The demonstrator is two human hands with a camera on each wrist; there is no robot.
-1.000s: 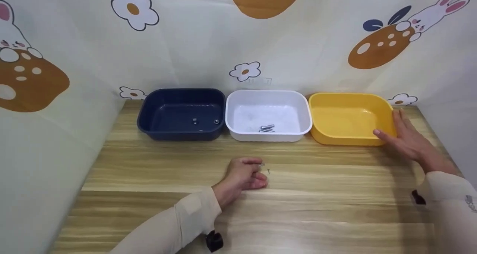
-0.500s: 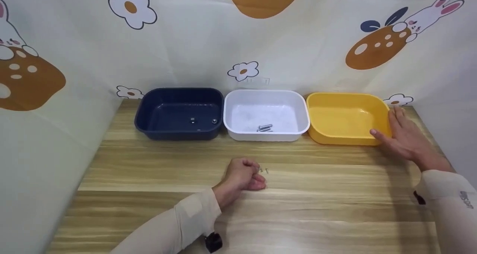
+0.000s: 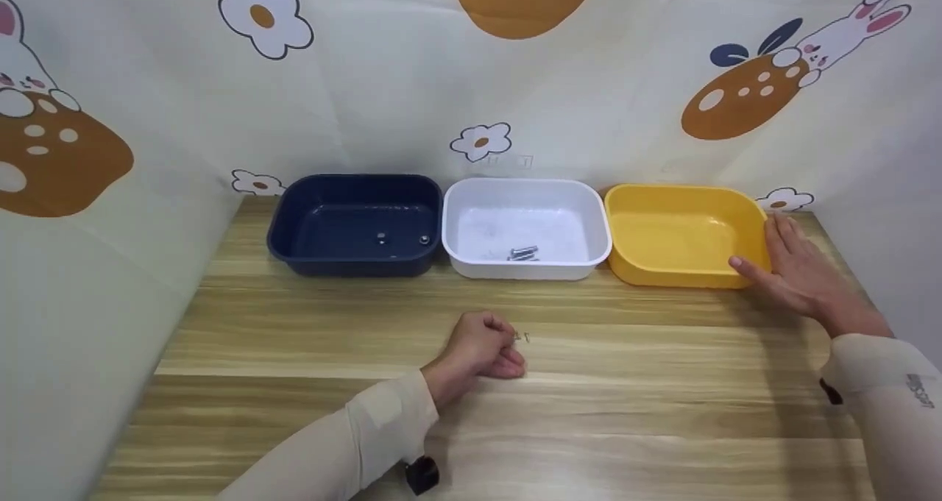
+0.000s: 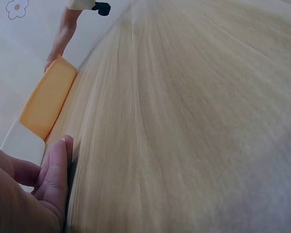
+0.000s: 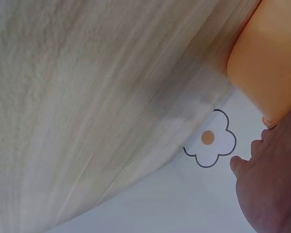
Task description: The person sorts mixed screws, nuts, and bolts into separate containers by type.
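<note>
My left hand [image 3: 482, 345] rests low over the wooden table, with curled fingers. Its thumb and index fingertip meet at a tiny metal screw [image 3: 517, 336] and appear to pinch it. Just right of that lies another tiny screw [image 3: 527, 337]. In the left wrist view, the left hand [image 4: 46, 189] hides both pieces. My right hand [image 3: 806, 276] lies against the right side of the yellow bin [image 3: 688, 279], fingers straight along the wall and thumb at the front rim. The right wrist view shows the right hand [image 5: 271, 179] beside the yellow bin [image 5: 266, 63].
A white bin [image 3: 526, 269] with several metal bolts [image 3: 523, 253] stands in the middle of the row. Left of it is a dark blue bin [image 3: 360, 267] holding a few small nuts [image 3: 425, 240]. A patterned cloth wall [image 3: 383, 104] rises behind the bins.
The left fingertips have closed together, and the tiny screw by them has shifted slightly toward the table's front. The right hand stays at the yellow bin. The head view has shifted a little.
</note>
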